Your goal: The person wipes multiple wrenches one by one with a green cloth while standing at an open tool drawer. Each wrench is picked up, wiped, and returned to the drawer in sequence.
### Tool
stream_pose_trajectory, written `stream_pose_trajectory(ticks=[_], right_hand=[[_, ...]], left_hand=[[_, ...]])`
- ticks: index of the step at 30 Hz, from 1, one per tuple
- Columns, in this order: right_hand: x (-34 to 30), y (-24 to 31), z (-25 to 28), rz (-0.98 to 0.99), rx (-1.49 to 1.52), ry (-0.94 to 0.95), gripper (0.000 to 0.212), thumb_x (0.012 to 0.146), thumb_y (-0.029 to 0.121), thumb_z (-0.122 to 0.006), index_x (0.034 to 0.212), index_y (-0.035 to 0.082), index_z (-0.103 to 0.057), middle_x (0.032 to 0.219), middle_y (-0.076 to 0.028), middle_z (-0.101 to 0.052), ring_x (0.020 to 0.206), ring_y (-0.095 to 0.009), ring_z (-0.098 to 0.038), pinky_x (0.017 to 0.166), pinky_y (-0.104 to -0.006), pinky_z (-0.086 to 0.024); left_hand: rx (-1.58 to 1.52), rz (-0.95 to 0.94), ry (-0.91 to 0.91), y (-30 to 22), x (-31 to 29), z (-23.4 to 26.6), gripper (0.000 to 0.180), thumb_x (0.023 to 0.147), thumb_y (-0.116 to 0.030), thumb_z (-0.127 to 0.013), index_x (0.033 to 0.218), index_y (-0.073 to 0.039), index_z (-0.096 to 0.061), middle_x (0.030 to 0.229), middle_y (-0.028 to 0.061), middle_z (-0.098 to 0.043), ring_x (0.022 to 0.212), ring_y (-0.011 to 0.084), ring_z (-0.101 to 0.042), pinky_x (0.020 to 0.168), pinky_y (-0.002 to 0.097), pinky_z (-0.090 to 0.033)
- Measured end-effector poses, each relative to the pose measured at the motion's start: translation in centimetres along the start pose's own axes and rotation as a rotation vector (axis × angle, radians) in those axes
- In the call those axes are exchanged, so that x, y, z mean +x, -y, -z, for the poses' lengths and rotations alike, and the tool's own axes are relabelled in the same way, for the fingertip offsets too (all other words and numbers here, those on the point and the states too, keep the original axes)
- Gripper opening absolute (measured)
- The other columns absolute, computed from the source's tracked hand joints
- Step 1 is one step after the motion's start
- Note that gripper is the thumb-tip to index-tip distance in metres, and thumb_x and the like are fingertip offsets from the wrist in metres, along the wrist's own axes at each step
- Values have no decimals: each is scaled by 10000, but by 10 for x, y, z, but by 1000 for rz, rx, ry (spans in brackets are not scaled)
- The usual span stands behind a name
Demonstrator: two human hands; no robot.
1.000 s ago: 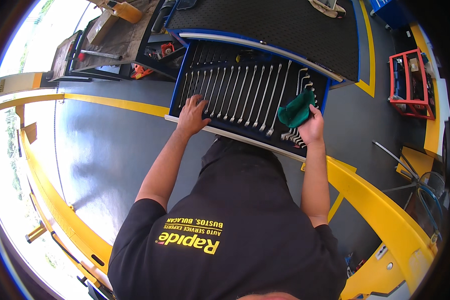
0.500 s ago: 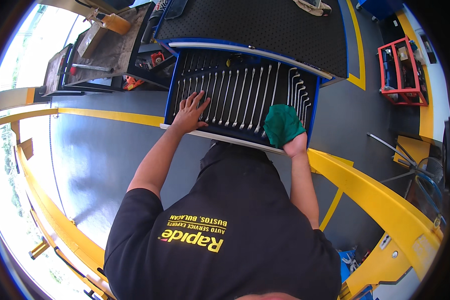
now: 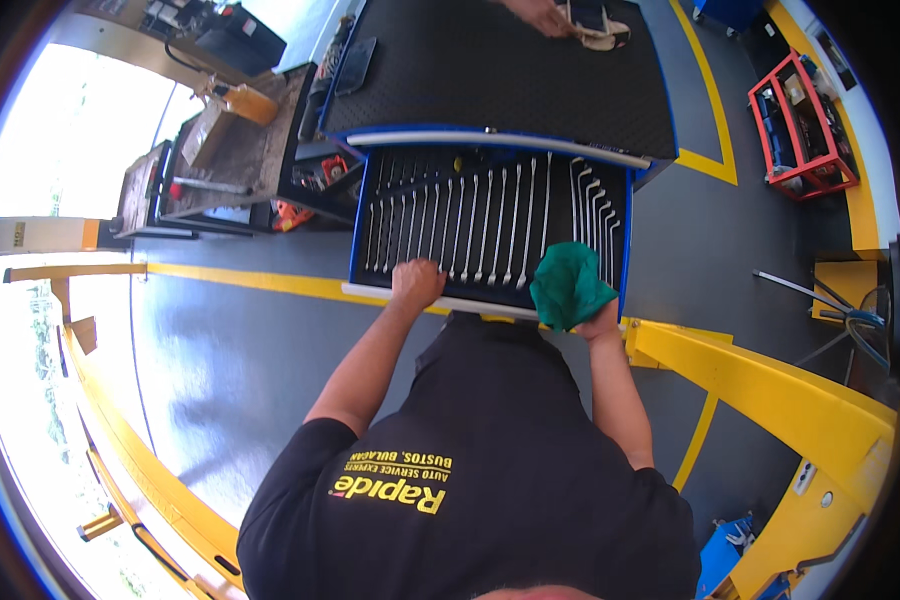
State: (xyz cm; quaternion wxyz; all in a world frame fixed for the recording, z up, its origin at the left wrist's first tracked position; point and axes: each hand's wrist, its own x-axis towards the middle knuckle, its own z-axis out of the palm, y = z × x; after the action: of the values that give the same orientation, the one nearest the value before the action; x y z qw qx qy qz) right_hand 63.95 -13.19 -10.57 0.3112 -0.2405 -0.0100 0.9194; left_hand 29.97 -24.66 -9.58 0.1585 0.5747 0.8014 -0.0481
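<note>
I am seeing my right grip (image 3: 600, 324) clamping a green cloth (image 3: 572, 286), the bunched fabric spreading forward and to the left of the fingers. That cloth is hanging over the near right corner of an open drawer (image 3: 370, 291), covering part of its pale front strip and hiding the near ends of several bent-ended wrenches (image 3: 588, 205). My left grip (image 3: 417, 284) is resting at the same front strip, farther left, its fingers curling inward; I am not managing to tell whether they are closing on the edge or only lying against it. It is blocking the near ends of a few straight wrenches (image 3: 498, 225), which are lying side by side between the two grips and on out to the left. Beyond the drawer, a black worktop (image 3: 490, 90) is spreading above it, with a dark flat object (image 3: 356, 66) lying near its left edge. At its far side another person's hand (image 3: 542, 14) is touching a beige and dark cloth item (image 3: 603, 38). Off to the left, a wooden worktop (image 3: 238, 165) is carrying an orange bottle (image 3: 248, 103). On the right, a yellow beam (image 3: 760, 375) is running close beside my right forearm, and a red cart (image 3: 788, 118) is standing well apart, farther off.
</note>
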Motion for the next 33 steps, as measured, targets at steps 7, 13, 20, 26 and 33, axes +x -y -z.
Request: stream_pose_trajectory(ticks=[7,13,20,26,33], right_hand=[[42,-29,8,-167,-47,-62,433,988,349,-448,1231,42,-635,1232,-153,-672,1145,-310,-646,1029,-480,-494],[74,-77,-82,-275,-122,96,396,1034,330,-393,1197,62,-634,1149,-113,-695,1037,-269,-678,962,-464,-527],[53,-111,-112,-204,-508,61,300,1015,172,-565,1270,16,-553,1161,-76,-664,1048,-173,-645,943,-350,-503],[40,-89,-128,-36,-1294,366,341,1030,205,-557,1290,-13,-533,1079,-92,-665,984,-174,-622,877,-317,-493],[8,-63,-175,-5,-1506,556,349,962,70,-498,1303,-1,-524,1062,-156,-663,1014,-223,-641,899,-349,-496]], left_hand=[[-100,-50,-117,-7,-2,80,298,869,-299,-607,777,-31,-700,854,189,-703,819,376,-692,760,495,-539],[-435,19,-202,-46,-17,125,332,890,-305,-629,765,2,-650,735,227,-646,719,412,-653,647,486,-490],[-265,-284,-36,-52,-77,108,344,902,-337,-663,852,2,-694,842,175,-710,771,387,-684,711,466,-532],[-1063,134,-128,-17,-71,131,358,983,-326,-623,1145,-8,-649,1043,162,-700,906,253,-689,823,364,-526],[-1999,125,-305,-7,-53,141,266,1064,-281,-463,1027,-65,-613,1025,118,-680,955,240,-667,854,386,-537]])
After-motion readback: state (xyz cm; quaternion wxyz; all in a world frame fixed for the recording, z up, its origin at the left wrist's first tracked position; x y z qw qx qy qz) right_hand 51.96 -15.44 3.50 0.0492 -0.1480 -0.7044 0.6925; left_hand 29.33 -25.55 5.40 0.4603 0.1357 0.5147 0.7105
